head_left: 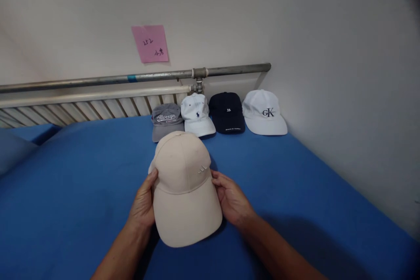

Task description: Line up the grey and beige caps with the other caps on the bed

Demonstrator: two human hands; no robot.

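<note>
A beige baseball cap [184, 183] with a small embroidered logo is held over the blue sheet, its brim pointing toward me. My left hand [144, 201] grips its left side, thumb on the outside and the other fingers hidden behind or under it. On the opposite side my right hand [231, 197] is closed on the edge near the brim, some fingertips out of sight. Beyond it stand a grey cap [166, 123], a white cap with a dark emblem [197, 116], a black cap [227, 113] and a white cap with dark letters [264, 113], side by side.
A blue sheet [82, 183] covers the bed. Behind the caps run a metal pipe [98, 81] and a ribbed white radiator [108, 108]. The wall bears a pink note [150, 44] with handwriting. At the left edge lies a blue pillow-like shape [15, 151].
</note>
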